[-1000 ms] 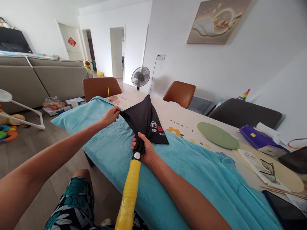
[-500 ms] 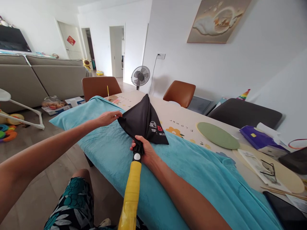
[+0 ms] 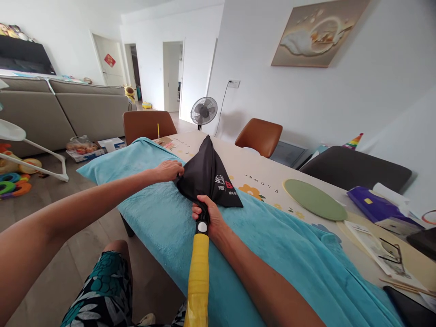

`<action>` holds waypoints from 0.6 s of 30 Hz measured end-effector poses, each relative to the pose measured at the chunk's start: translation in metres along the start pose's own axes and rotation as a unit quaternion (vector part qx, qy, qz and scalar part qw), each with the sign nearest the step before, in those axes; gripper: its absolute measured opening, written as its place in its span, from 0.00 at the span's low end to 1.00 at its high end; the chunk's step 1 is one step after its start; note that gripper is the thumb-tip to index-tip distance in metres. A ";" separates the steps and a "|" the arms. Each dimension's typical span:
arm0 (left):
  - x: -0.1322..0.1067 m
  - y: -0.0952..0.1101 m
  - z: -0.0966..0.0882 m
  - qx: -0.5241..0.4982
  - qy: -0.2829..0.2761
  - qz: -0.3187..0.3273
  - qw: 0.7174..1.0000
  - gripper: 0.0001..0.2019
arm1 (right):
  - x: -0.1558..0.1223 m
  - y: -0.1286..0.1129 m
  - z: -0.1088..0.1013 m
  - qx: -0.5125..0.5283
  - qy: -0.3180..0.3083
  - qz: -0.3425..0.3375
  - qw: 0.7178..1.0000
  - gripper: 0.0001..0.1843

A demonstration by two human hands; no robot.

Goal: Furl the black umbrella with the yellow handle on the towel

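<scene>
A black umbrella [image 3: 207,172] with a yellow handle [image 3: 198,277] lies across a turquoise blanket [image 3: 272,245] on the table, its tip pointing away from me. My right hand [image 3: 210,217] is wrapped round the gathered black canopy just above the handle. My left hand [image 3: 169,170] rests against the left fold of the canopy, fingers curled on the cloth.
Brown chairs [image 3: 148,126] stand at the table's far side, a standing fan [image 3: 203,110] behind them. A green mat [image 3: 315,200], a purple pack [image 3: 379,210], glasses [image 3: 391,252] on paper and chopsticks [image 3: 405,286] lie at the right. Sofa [image 3: 61,109] and toys [image 3: 13,186] at left.
My left hand has lowered the fold of canopy it held up and now presses it against the umbrella's side. The right hand keeps its grip.
</scene>
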State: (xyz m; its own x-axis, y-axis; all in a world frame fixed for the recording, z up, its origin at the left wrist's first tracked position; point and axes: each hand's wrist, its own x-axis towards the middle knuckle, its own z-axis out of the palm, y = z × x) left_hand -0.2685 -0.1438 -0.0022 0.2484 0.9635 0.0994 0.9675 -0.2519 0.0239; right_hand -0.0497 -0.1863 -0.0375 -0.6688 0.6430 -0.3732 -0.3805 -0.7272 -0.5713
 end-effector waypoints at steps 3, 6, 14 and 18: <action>0.010 0.025 -0.005 -0.070 0.123 -0.021 0.990 0.18 | -0.002 -0.001 0.002 -0.011 0.024 0.020 0.999 0.10; 0.022 0.053 0.008 -0.133 0.123 -0.048 0.982 0.16 | -0.003 -0.002 0.003 -0.013 0.022 0.013 1.000 0.10; 0.038 0.069 0.053 -0.182 0.077 -0.133 0.971 0.09 | -0.009 -0.009 0.008 0.029 0.035 0.037 0.998 0.08; 0.052 0.076 0.053 -0.261 0.081 -0.148 0.951 0.07 | -0.020 -0.026 0.018 0.058 -0.007 0.065 0.996 0.06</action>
State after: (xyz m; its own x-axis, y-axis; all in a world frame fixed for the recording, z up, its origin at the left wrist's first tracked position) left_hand -0.1795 -0.1083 -0.0475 -0.0819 0.9834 0.1617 0.8279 -0.0232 0.5605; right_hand -0.0381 -0.1849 -0.0023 -0.7260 0.5388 -0.4273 -0.3608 -0.8274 -0.4304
